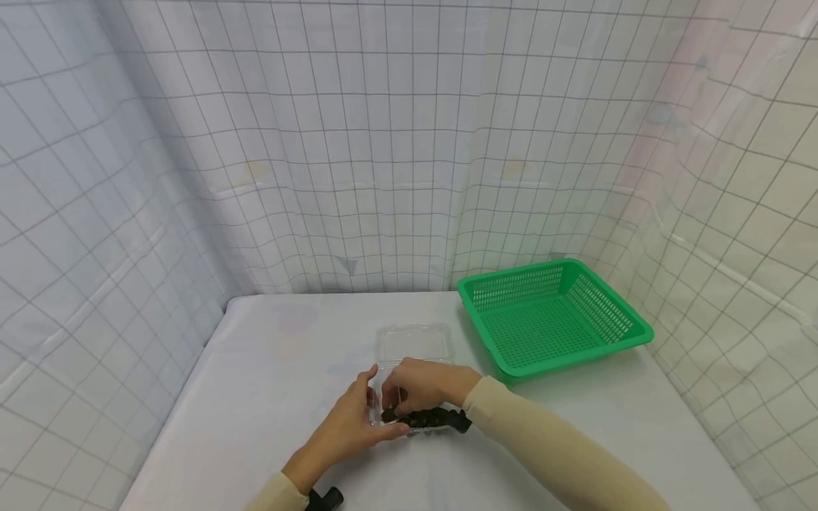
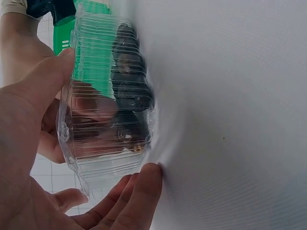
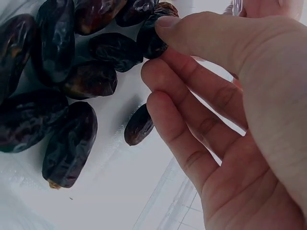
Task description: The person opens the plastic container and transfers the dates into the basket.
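Observation:
A clear plastic clamshell box (image 1: pixel 414 343) stands on the white table with its lid laid back. Several dark, wrinkled dates (image 3: pixel 69 143) lie inside; in the left wrist view they show through the ribbed wall (image 2: pixel 91 168). My left hand (image 1: pixel 350 420) grips the box's near left corner, thumb along the front side and fingers at the left end. Reaching into the box, my right hand (image 1: pixel 423 381) pinches one date (image 3: pixel 148 40) between thumb and index finger. Its other fingers hang beside a smaller date (image 3: pixel 139 125) that lies apart from the group.
A green plastic basket (image 1: pixel 543 330) sits at the back right of the table (image 1: pixel 281 369), behind the right forearm. White gridded curtains (image 1: pixel 383 142) enclose the back and both sides. Dark wrist mounts (image 1: pixel 327 499) show at both wrists.

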`<state>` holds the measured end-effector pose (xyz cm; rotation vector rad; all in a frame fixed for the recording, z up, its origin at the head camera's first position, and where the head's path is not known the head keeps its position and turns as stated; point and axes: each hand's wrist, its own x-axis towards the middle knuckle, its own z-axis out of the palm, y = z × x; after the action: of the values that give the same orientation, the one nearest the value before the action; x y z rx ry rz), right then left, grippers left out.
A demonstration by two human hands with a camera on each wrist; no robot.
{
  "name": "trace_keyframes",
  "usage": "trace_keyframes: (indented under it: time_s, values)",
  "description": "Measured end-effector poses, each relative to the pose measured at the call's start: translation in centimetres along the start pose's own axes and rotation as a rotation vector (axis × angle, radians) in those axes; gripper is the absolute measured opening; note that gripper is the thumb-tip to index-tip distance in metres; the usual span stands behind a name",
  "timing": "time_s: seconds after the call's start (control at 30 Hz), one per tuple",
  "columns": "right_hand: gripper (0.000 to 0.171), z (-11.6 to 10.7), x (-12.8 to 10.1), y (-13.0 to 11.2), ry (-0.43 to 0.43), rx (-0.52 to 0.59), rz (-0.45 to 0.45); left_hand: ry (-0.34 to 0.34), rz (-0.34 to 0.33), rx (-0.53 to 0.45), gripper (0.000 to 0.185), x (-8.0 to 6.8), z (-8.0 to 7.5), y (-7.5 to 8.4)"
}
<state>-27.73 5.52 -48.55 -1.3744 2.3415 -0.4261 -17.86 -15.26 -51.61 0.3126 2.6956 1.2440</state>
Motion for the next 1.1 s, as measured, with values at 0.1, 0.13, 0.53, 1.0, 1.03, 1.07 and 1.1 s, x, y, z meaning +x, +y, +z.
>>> trace_keyframes:
  time_s: [0.1, 0.13, 0.53, 1.0, 1.03, 1.07, 1.1]
  values:
    - [0.018, -0.2, -0.3, -0.1, 0.015, 0.011, -0.011, 0.0, -0.005, 0.004, 0.128, -0.1, -0.1, 0.0]
    - [0.018, -0.2, -0.5, -0.1, 0.021, 0.015, -0.014, 0.0, -0.006, 0.006, 0.128, -0.1, -0.1, 0.0]
    - [0.017, -1.4, -2.3, -0.2, 0.073, 0.019, -0.018, 0.018, -0.03, 0.029, 0.131, -0.2, -0.2, 0.4]
    - [0.018, -3.6, -5.3, 0.0, 0.191, 0.005, -0.062, 0.065, -0.015, 0.006, 0.13, -0.1, 0.5, -0.1]
    - [0.019, -3.8, -5.5, 0.1, 0.199, -0.003, -0.062, 0.07, -0.015, 0.006, 0.13, -0.1, 0.4, 0.0]
    - [0.019, -4.0, -5.7, 0.2, 0.206, -0.01, -0.06, 0.073, -0.016, 0.008, 0.13, -0.1, 0.4, 0.0]
    - [0.019, -4.3, -5.9, 0.4, 0.213, -0.018, -0.056, 0.076, -0.018, 0.011, 0.13, 0.0, 0.4, 0.0]
